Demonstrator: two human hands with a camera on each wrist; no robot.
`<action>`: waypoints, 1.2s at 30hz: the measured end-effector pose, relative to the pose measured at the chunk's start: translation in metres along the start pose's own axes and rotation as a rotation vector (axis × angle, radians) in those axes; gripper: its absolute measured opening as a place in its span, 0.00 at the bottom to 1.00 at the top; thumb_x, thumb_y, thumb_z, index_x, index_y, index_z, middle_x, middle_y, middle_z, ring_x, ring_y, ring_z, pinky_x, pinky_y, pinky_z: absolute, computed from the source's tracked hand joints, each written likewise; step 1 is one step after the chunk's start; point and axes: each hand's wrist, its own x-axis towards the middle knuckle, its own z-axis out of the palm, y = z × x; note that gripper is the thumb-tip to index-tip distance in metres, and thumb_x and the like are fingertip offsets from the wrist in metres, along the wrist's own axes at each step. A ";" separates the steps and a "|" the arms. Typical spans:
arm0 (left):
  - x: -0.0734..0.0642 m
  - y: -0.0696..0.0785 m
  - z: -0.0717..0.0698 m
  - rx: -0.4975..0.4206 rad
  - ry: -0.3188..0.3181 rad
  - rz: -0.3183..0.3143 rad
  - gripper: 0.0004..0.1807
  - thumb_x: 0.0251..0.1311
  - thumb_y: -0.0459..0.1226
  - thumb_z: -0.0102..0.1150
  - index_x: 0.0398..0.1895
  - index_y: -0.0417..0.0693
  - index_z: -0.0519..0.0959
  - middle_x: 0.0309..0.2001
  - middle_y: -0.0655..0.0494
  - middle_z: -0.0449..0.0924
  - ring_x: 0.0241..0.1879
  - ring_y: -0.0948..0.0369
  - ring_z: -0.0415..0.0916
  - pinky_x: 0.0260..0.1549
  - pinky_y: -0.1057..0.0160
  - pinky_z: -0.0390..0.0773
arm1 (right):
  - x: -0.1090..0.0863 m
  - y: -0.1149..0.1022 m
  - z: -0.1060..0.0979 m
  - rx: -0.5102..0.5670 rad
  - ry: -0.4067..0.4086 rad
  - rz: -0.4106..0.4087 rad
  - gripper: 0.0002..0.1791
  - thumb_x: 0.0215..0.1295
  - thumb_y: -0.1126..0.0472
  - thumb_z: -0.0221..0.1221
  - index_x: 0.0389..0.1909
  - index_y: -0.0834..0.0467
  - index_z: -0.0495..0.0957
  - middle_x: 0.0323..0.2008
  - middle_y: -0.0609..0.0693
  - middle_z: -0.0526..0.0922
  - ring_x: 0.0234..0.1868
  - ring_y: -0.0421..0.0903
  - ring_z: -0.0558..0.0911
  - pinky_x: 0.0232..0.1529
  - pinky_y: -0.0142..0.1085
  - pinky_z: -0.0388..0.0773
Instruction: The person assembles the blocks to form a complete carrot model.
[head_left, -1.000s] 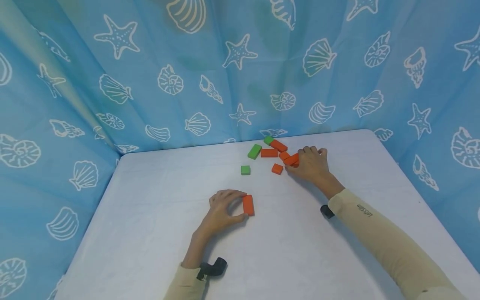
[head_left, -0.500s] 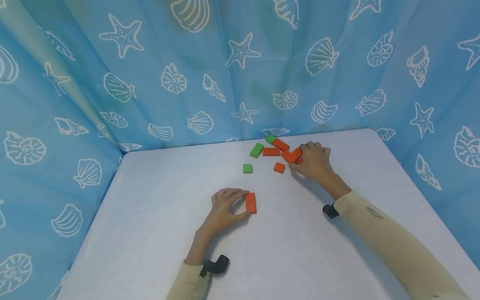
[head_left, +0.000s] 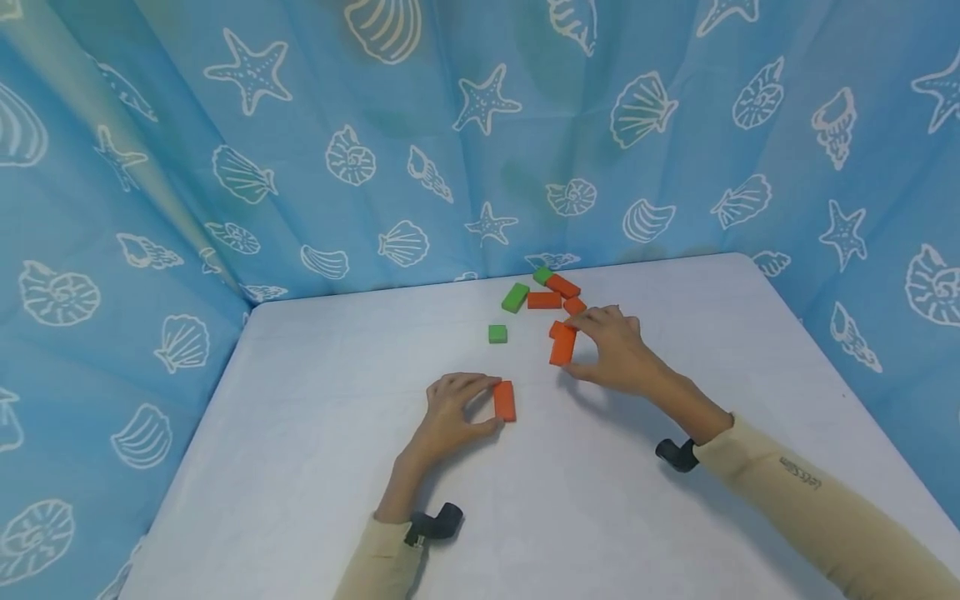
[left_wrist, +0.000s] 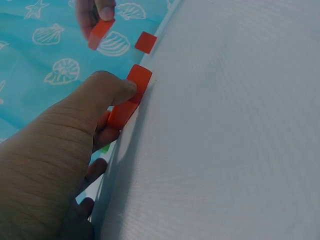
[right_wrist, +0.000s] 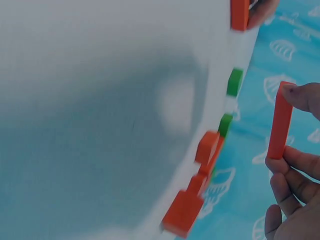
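My left hand [head_left: 448,421] holds a long orange-red block [head_left: 505,402] by its two ends, thumb at the near end. In the left wrist view that block [left_wrist: 131,97] stands close over the white table, thumb pressed on its face. To the right, my right hand [head_left: 617,350] pinches a second orange-red block [head_left: 562,345] between thumb and fingertips. The right wrist view shows this block [right_wrist: 281,122] held up off the table, with the other fingers loosely bent. A small orange block [head_left: 556,329] lies partly hidden behind it in the head view.
Beyond the hands, several loose blocks lie toward the back edge: a green cube [head_left: 497,334], a long green block [head_left: 515,297], and orange ones [head_left: 543,301]. A shell-patterned blue curtain [head_left: 420,125] surrounds the white table [head_left: 322,400].
My right hand has lifted an orange-red block from the pile and brought it left and nearer, turning it more upright in view. My left hand keeps its block in about the same place.
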 end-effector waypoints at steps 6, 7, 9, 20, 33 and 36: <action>0.000 -0.001 -0.001 0.013 -0.014 0.000 0.31 0.59 0.54 0.67 0.66 0.64 0.75 0.63 0.59 0.74 0.65 0.55 0.60 0.60 0.46 0.57 | -0.008 -0.022 0.011 -0.004 -0.013 -0.080 0.37 0.52 0.51 0.74 0.64 0.57 0.76 0.62 0.58 0.75 0.63 0.59 0.67 0.58 0.61 0.60; 0.000 -0.001 -0.001 0.016 -0.016 0.001 0.31 0.59 0.54 0.67 0.66 0.64 0.75 0.63 0.60 0.74 0.65 0.55 0.60 0.60 0.46 0.57 | -0.009 -0.025 0.013 -0.004 -0.020 -0.085 0.37 0.51 0.51 0.74 0.63 0.56 0.77 0.61 0.58 0.76 0.63 0.58 0.68 0.58 0.60 0.61; 0.000 -0.001 -0.002 0.021 -0.020 -0.002 0.30 0.59 0.54 0.67 0.66 0.64 0.75 0.63 0.60 0.74 0.65 0.55 0.61 0.60 0.46 0.57 | -0.009 -0.030 0.018 0.000 -0.038 -0.091 0.37 0.51 0.51 0.75 0.63 0.55 0.77 0.61 0.57 0.76 0.62 0.57 0.68 0.57 0.59 0.62; 0.002 -0.001 -0.001 0.026 -0.029 -0.007 0.31 0.59 0.53 0.67 0.67 0.64 0.75 0.63 0.59 0.74 0.65 0.57 0.61 0.63 0.45 0.57 | -0.007 -0.043 0.040 -0.040 -0.150 -0.097 0.37 0.50 0.47 0.75 0.63 0.53 0.78 0.60 0.53 0.76 0.63 0.54 0.68 0.52 0.53 0.65; 0.004 -0.003 -0.004 0.009 -0.004 0.030 0.32 0.58 0.53 0.67 0.66 0.62 0.75 0.62 0.59 0.74 0.64 0.55 0.62 0.62 0.45 0.57 | -0.003 -0.046 0.053 -0.048 -0.198 -0.095 0.36 0.51 0.48 0.75 0.62 0.54 0.78 0.60 0.52 0.76 0.62 0.54 0.68 0.54 0.52 0.65; 0.003 -0.003 -0.003 0.009 -0.016 0.022 0.32 0.58 0.54 0.67 0.67 0.62 0.75 0.62 0.59 0.74 0.65 0.55 0.62 0.62 0.45 0.57 | -0.004 -0.046 0.056 -0.039 -0.211 -0.093 0.36 0.51 0.49 0.75 0.62 0.54 0.78 0.60 0.52 0.76 0.62 0.54 0.68 0.54 0.53 0.66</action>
